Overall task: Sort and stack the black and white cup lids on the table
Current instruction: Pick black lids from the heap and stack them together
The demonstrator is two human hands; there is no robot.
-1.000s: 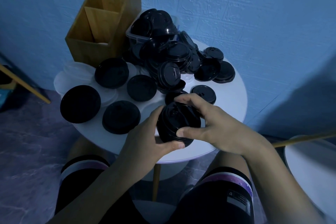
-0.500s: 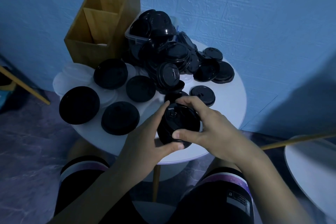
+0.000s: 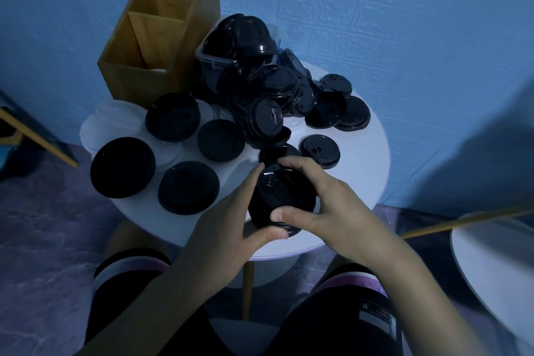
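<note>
A stack of black lids (image 3: pixel 281 199) sits near the front edge of the round white table (image 3: pixel 364 153). My left hand (image 3: pixel 228 228) grips the stack from the left, thumb at its lower rim. My right hand (image 3: pixel 326 205) grips it from the right, fingers curled over the top lid. A heap of loose black lids (image 3: pixel 277 95) spills from a clear plastic tub (image 3: pixel 206 56) at the back. Several black lids (image 3: pixel 122 172) lie apart on the left, over white lids (image 3: pixel 115 121).
A wooden two-compartment box (image 3: pixel 157 35) stands at the back left of the table against the blue wall. A second white round table (image 3: pixel 497 269) is at the right. My knees are under the table's front edge.
Both hands have kept their hold on the stack; my fingers have closed a little tighter over the top lid. Nothing else on the table moved.
</note>
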